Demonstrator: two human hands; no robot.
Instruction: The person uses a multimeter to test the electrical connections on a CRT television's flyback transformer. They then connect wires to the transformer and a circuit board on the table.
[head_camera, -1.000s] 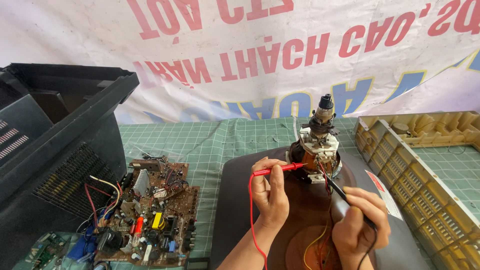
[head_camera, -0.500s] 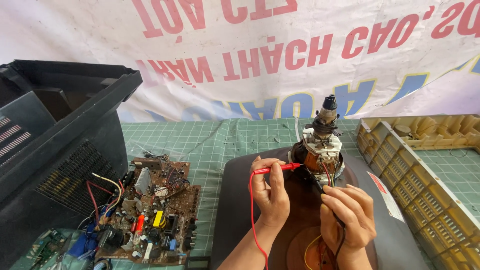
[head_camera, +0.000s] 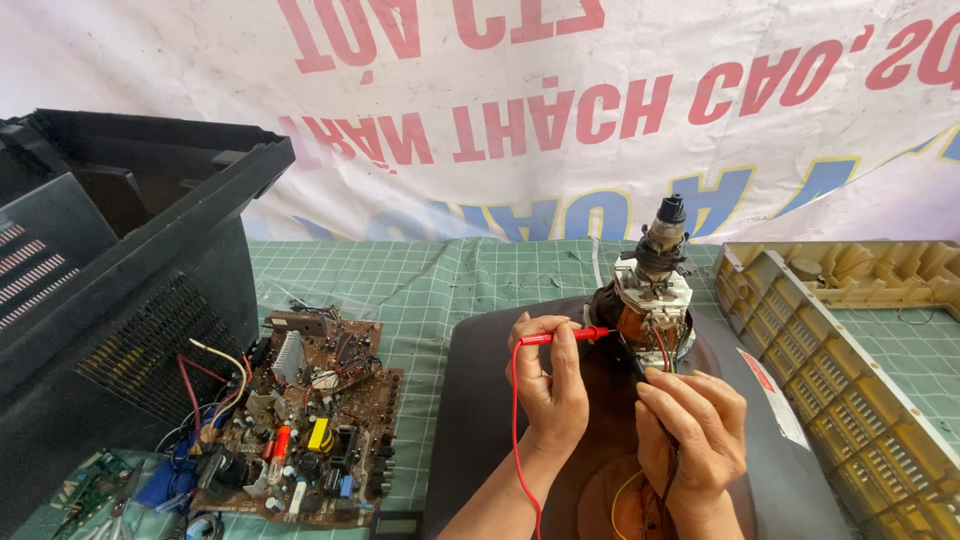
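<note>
Head cam: left hand pinches red probe, tip at tube yoke; right hand closed round black probe

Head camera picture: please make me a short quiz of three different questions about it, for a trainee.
1. True or false: the left hand holds a red probe.
2. Where does the red probe's tip point? A) circuit board B) copper coil assembly on the picture tube C) beige plastic frame
3. What colour is the probe in the right hand?

Key: 1 true; 2 B; 3 black.
</note>
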